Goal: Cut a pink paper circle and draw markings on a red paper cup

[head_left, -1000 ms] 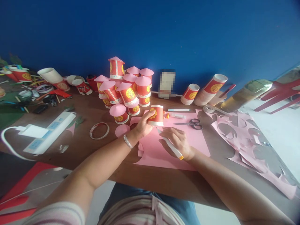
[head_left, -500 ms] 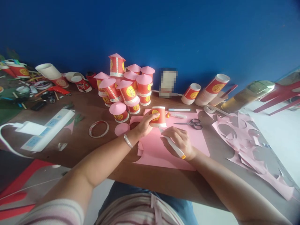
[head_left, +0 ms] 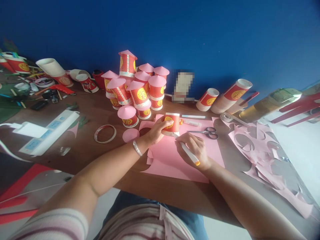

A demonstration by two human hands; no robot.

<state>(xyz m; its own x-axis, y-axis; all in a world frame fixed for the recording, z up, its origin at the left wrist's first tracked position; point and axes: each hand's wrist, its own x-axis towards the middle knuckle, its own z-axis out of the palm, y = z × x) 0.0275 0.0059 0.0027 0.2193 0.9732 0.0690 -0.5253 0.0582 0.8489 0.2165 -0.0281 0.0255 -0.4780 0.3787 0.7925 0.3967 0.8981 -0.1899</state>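
Note:
My left hand [head_left: 156,130] grips a red paper cup [head_left: 172,123] with a gold emblem, standing mouth-down on a pink paper sheet [head_left: 175,156] on the brown table. My right hand [head_left: 194,149] is closed around a white marker with an orange end [head_left: 188,152]; its tip rests at the cup's lower rim on the pink sheet. Both forearms reach in from the bottom of the view.
A pile of red cups with pink cone lids [head_left: 138,90] stands behind. Scissors [head_left: 208,132], a glue stick [head_left: 191,123], a tape ring [head_left: 105,133], a pink disc [head_left: 130,135] and a power strip [head_left: 47,132] lie around. Cut pink scraps [head_left: 270,156] and stacked cups [head_left: 228,96] are at right.
The cup has come down onto the pink sheet and the marker tip has moved up against its rim. The view has shifted slightly.

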